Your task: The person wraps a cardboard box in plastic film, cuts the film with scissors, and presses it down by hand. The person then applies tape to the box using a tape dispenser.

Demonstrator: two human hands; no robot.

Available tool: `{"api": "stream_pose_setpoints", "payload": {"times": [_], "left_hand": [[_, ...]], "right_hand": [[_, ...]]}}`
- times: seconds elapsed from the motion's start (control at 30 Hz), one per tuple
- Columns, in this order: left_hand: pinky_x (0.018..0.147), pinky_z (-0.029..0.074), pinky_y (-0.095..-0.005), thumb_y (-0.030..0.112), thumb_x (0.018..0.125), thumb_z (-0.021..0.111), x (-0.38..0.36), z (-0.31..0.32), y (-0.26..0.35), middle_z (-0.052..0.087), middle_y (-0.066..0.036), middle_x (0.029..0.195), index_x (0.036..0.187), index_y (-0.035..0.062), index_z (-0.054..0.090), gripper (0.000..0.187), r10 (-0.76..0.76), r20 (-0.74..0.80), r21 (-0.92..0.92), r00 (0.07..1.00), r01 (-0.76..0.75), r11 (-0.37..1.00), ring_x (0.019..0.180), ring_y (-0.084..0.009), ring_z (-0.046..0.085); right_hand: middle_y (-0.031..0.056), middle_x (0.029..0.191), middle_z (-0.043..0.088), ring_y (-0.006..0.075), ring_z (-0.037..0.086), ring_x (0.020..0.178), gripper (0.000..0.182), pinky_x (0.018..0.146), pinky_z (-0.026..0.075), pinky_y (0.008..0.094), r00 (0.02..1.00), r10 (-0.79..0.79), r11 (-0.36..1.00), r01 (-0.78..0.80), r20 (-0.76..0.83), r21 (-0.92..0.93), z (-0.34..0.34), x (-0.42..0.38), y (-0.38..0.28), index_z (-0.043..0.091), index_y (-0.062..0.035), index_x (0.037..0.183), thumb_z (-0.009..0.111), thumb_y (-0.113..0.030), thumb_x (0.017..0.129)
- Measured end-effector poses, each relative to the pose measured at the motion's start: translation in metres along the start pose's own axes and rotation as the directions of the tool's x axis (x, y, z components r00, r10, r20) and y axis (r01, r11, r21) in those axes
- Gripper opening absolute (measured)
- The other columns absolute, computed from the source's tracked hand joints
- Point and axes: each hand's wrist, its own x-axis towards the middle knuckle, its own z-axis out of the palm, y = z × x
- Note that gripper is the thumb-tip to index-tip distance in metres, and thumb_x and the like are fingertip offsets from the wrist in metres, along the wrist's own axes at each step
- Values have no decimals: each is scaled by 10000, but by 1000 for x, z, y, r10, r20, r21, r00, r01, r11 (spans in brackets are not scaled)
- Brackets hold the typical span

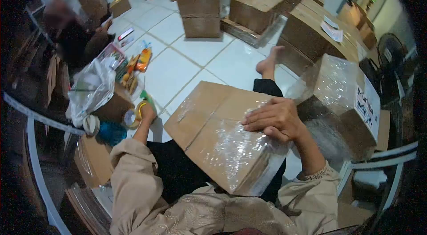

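A cardboard box [209, 121], partly covered in shiny clear plastic wrap, lies tilted across my lap. My right hand [276, 120] rests flat on its upper right side, fingers stretched over the wrap. To the left, my left hand [148, 112] is low by the floor, closed around a yellow and green tool [142, 104] whose kind I cannot make out. Beside that hand is a roll of tape [130, 119]. A blue jar with a pale lid [111, 132] stands close to my left forearm.
A white plastic bag [92, 84] and an orange packet [144, 59] lie on the left. Wrapped box with handwriting [342, 88] stands at right, near a black fan [391, 52]. Stacked boxes [200, 10] stand ahead on the tiles. A seated person [73, 39] is at far left; another stands behind.
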Motion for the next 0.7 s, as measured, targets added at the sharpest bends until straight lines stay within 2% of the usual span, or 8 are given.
{"api": "stream_pose_setpoints", "payload": {"times": [0.1,0.17,0.23,0.37,0.43,0.47,0.5,0.7], "left_hand": [[696,460,-397,284,769,561,37,27,-40,608,-190,854,964,-52,563,389,-194,73,148,978,182,972,779,-318,587],[746,439,-456,214,791,513,53,-12,-55,628,-219,881,933,-33,616,303,-349,145,-471,926,375,798,843,-371,601],[691,441,-382,244,804,537,41,-96,-1,638,-143,824,867,-24,637,293,-503,-24,-849,864,248,466,766,-274,603],[637,409,-238,233,829,534,-17,-290,137,553,-28,695,740,21,610,242,-47,-179,-940,983,-156,304,658,-122,527],[565,384,-246,275,811,540,-43,-331,190,494,-10,632,694,21,572,282,-119,-267,-961,956,-254,112,595,-104,485],[509,338,-246,350,762,565,-50,-360,203,474,-3,603,650,31,531,340,262,-158,-949,952,-220,227,549,-98,454],[454,291,-246,425,712,590,-57,-389,216,454,4,574,605,41,490,411,602,-24,-905,798,-273,326,504,-92,422],[413,273,-246,357,691,684,-80,-421,302,393,10,464,527,40,488,407,831,116,-704,543,-546,455,431,-89,379]], "right_hand": [[7,977,662,150,619,919,335,669,426,307,1000,-15,998,15,1,68,3,3,5,670,-144,941,421,-352,857],[8,964,664,163,622,894,354,661,423,307,999,-26,995,29,-27,93,3,7,7,670,-140,926,407,-369,862],[38,907,664,194,623,816,371,641,424,339,998,-26,987,36,-64,159,6,12,9,638,-139,813,378,-396,877],[75,837,654,258,609,765,389,644,426,383,998,-14,998,10,57,67,4,46,19,555,-132,769,345,-437,889],[104,860,673,221,645,828,800,697,457,323,954,248,953,-271,166,137,-7,68,12,548,-121,989,5,-683,816],[104,860,673,221,645,828,800,697,457,323,960,234,956,-256,155,143,-7,73,13,548,-121,989,5,-683,816],[93,832,666,275,622,831,710,719,446,362,958,249,929,-278,143,243,-7,77,14,539,-123,953,54,-632,855],[160,898,658,283,621,904,940,806,457,356,905,281,800,-405,321,442,-20,94,22,483,-109,1152,-66,-754,743]]}}
